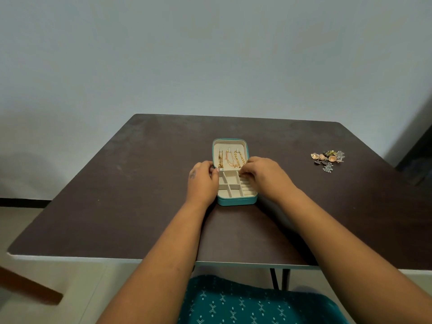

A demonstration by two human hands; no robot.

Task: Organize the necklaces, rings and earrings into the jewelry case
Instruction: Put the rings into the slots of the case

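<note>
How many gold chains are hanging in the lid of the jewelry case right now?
3: left chain, middle chain and right chain, side by side in the lid. Their lower ends are hidden behind the hands.

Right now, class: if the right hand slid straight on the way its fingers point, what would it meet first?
The right hand points leftward across the open case, at the hinge line. Going straight on, it would probably meet the left hand at the case's opposite edge first, though height over the compartments is unclear.
</note>
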